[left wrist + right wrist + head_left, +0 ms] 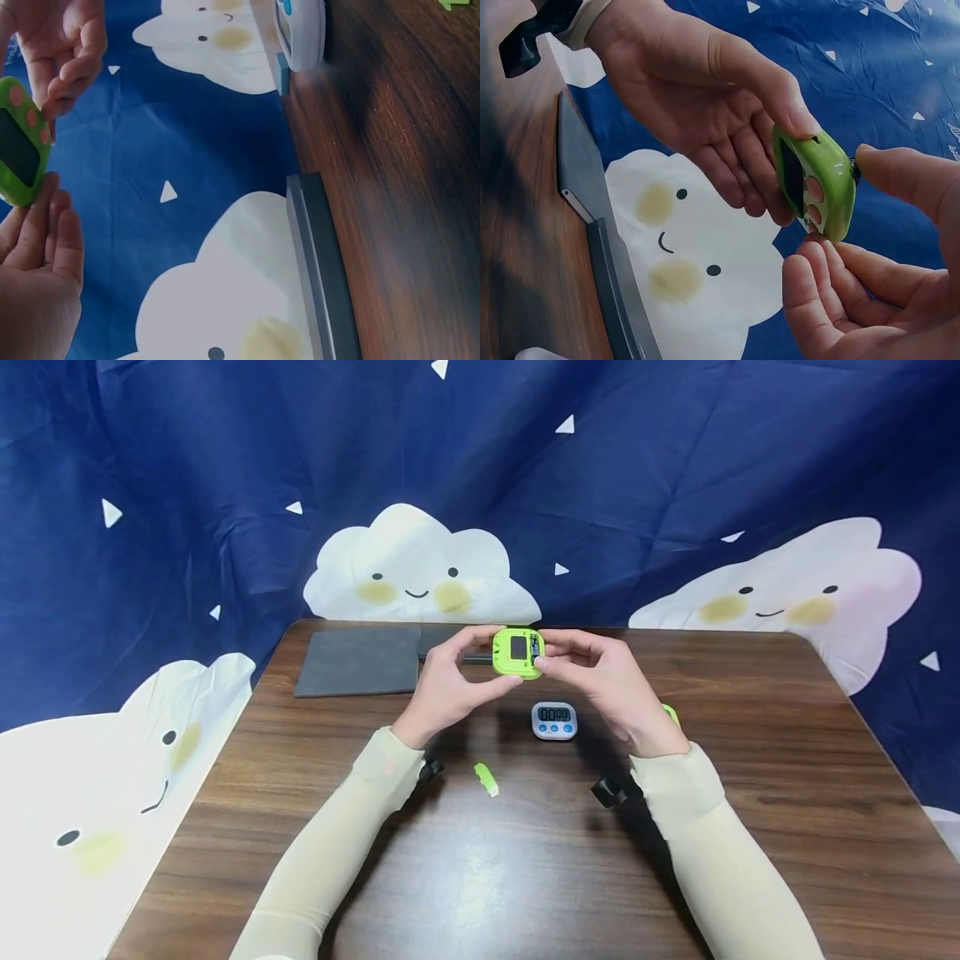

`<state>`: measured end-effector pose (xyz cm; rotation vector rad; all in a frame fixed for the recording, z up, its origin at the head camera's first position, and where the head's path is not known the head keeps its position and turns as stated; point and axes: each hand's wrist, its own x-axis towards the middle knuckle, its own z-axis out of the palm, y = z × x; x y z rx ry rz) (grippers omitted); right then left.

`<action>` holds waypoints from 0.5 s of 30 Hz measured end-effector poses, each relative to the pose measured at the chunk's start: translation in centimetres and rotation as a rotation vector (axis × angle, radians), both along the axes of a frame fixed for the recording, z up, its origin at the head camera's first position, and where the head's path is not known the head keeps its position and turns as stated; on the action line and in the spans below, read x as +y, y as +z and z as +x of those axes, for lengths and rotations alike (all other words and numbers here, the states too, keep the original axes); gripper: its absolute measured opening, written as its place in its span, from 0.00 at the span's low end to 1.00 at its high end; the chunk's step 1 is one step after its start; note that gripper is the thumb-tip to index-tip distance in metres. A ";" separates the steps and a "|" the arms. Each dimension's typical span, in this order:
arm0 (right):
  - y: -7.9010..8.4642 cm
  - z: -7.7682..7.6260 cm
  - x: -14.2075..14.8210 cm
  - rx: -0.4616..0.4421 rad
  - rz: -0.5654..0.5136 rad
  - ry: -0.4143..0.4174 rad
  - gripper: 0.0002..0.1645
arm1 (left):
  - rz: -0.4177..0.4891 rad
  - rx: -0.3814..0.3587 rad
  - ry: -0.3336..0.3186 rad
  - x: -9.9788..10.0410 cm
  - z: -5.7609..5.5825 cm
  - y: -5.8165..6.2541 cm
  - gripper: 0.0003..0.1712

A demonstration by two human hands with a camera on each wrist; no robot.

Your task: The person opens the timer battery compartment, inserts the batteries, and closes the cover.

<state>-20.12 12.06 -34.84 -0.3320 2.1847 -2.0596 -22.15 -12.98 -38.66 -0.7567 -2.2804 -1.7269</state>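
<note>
A green digital timer (507, 653) is held up over the table between both hands, its back toward the head view. A battery (535, 646) shows in the uncovered slot on that back. My left hand (452, 683) pinches the case by its left side, thumb below and fingers above. With the fingers at the case's edge, my right hand (603, 687) holds the other side, its thumb on the battery end. Pink buttons and a dark screen mark the timer's front in the left wrist view. The green battery cover (487, 779) lies on the table, nearer the body.
A white timer (554, 721) with blue buttons lies below the hands. Another green object (671, 713) is mostly hidden behind the right wrist. At the back left of the wooden table (480, 877) lies a flat dark grey case (360, 662). A cloud-printed blue cloth hangs behind.
</note>
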 end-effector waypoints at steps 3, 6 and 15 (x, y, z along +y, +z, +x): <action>-0.1 0.0 -0.1 0.002 0.001 -0.013 0.29 | -0.003 0.000 -0.004 0.1 0.0 0.0 0.36; -0.1 0.0 -0.2 0.004 0.003 -0.012 0.28 | -0.010 0.002 0.000 0.1 0.0 0.0 0.36; -0.4 0.0 -0.5 -0.008 0.002 -0.049 0.28 | -0.033 0.034 0.007 0.1 -0.1 -0.1 0.36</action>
